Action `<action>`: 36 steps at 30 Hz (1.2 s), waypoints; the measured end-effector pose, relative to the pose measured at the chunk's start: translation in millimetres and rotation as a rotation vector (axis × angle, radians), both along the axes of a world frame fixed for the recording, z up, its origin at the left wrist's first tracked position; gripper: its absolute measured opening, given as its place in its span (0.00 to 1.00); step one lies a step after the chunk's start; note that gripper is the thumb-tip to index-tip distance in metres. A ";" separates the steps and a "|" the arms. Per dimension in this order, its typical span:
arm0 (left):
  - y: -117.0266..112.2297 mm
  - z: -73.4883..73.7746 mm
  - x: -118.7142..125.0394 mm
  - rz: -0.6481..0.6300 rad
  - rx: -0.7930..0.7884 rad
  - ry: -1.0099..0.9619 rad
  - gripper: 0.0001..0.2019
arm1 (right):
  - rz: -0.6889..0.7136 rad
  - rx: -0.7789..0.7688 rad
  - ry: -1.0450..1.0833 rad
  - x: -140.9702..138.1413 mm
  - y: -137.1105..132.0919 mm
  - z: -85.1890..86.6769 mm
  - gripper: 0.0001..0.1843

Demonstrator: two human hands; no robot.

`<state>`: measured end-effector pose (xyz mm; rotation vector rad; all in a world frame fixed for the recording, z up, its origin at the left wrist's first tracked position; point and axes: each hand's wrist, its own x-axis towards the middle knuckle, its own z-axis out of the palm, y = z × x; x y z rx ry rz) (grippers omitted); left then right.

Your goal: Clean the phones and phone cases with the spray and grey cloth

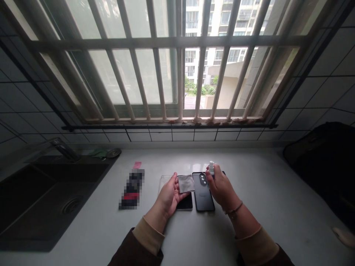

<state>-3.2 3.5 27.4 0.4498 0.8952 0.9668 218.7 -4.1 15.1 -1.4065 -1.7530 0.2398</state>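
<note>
My left hand [169,195], palm up, holds a small grey cloth [186,183] that lies across its fingers, thumb at the near side. Beneath that hand is a dark-screened phone [185,203]. A clear case [164,180] shows partly behind the same hand. My right hand [222,186] is wrapped round a small spray bottle with a white nozzle [211,168], its lower part hidden by the fingers. Between the hands a black phone case [203,195] with camera cutouts lies flat on the counter. Another dark edge peeks out behind my right hand.
Left on the counter [91,229] lies a blurred dark and red item [131,192] with a pink slip [137,165] above it. A dark sink [36,207] with a faucet [65,150] is at far left. A black bag [324,162] stands right. A barred window rises behind.
</note>
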 end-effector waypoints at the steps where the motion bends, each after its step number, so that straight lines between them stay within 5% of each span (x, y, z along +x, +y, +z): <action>1: -0.1 -0.2 -0.2 0.005 -0.001 0.000 0.22 | -0.033 0.025 -0.003 5.6 2.4 0.3 0.17; 6: -0.4 -1.1 -1.8 0.009 0.009 0.005 0.20 | -0.182 0.084 0.037 39.9 23.3 -3.6 0.23; 20: -1.1 0.3 -1.3 0.007 -0.006 0.011 0.20 | -0.616 -0.115 -0.102 125.1 62.0 -43.8 0.20; 36: -1.5 -1.3 -2.1 -0.014 0.018 0.035 0.22 | -0.559 -0.236 -0.004 125.3 66.5 -55.9 0.24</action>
